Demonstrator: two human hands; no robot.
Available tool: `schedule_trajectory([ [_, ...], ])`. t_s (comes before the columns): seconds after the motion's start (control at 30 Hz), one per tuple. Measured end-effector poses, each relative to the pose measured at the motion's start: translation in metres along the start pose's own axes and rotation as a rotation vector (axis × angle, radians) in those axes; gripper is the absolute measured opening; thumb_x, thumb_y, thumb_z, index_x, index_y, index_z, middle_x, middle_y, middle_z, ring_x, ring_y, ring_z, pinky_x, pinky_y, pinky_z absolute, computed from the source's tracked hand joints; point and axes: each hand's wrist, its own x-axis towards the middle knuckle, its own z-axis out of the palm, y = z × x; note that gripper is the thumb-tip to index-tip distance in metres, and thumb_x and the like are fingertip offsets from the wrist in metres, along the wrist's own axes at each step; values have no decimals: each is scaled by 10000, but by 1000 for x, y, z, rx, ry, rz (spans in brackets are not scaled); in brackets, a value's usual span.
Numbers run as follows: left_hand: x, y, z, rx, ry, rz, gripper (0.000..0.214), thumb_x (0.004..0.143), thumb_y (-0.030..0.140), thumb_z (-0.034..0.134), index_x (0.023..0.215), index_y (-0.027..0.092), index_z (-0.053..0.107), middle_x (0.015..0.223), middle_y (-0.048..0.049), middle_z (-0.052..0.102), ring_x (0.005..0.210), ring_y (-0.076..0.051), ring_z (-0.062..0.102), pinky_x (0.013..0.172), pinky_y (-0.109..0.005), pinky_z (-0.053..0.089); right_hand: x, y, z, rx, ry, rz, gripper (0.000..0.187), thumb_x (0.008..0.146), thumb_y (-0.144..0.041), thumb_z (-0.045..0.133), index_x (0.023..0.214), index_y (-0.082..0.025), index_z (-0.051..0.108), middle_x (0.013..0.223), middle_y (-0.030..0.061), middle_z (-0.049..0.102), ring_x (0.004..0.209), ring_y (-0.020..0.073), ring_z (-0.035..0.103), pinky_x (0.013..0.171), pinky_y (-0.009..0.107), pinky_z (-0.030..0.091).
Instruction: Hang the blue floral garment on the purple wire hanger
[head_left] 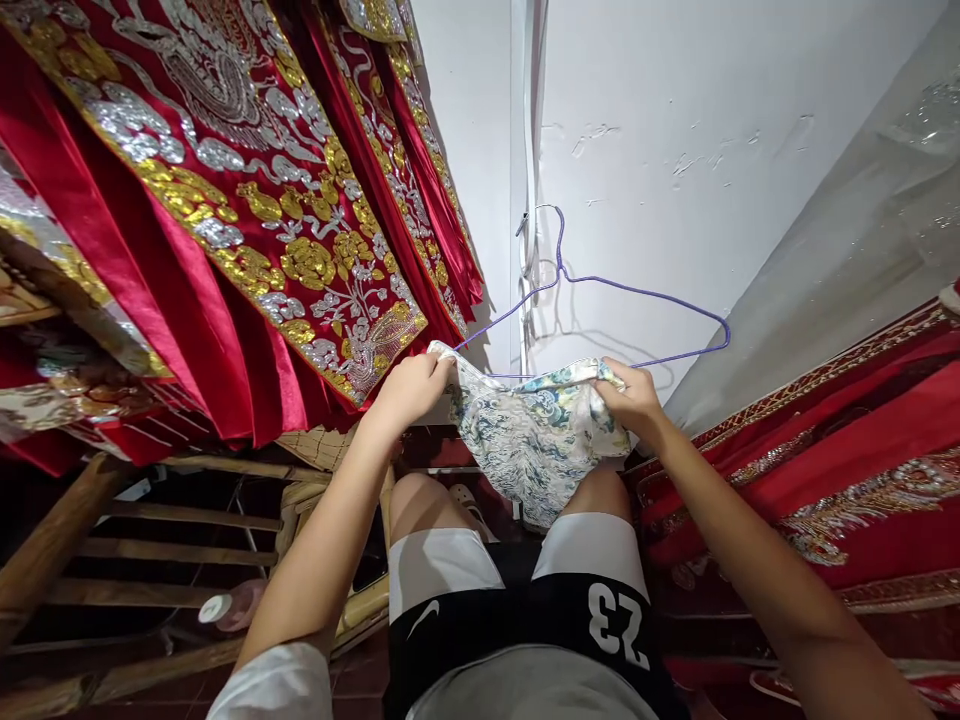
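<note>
A white garment [525, 430] with a blue, green and yellow pattern hangs above my knees, folded over the bottom bar of a purple wire hanger [637, 288]. My left hand [415, 388] is closed on the garment's upper left corner, at the hanger's left end. On the other side, my right hand [632, 398] pinches the cloth's upper right part near the bottom bar. The hanger's hook points up beside the wall corner. What kind of garment it is, I cannot tell.
Red embroidered cloths [307, 262] with gold and silver sequins hang at left. A bamboo frame [180, 545] stands below them, with a white-capped bottle [234, 606]. White walls [645, 150] meet ahead. More red decorated cloth [862, 470] and clear plastic sheeting [847, 235] are at right.
</note>
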Motion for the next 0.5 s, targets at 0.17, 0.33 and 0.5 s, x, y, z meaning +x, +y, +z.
schedule_trajectory([
  [0.17,33,20,3,-239,235,326,259,980,268,418,1032,165,649,996,-137,736,941,-284,687,856,-380,507,-8,-17,21,-14,-108,51,210,816,-394,573,714,-220,515,657,-21,519,666,160,454,625,271,357],
  [0.33,50,14,11,-435,281,479,309,968,196,438,1203,195,637,1185,-102,731,1076,-233,670,965,-377,499,-12,-23,12,-111,37,102,298,761,-326,660,1055,-284,679,775,-2,649,709,204,555,681,309,427],
  [0.5,48,1,3,-324,281,470,293,985,258,451,1158,189,677,1123,-107,747,1018,-251,678,939,-387,503,-19,-9,-31,-43,541,16,806,657,-222,710,1438,-246,511,852,13,667,679,187,554,688,339,476],
])
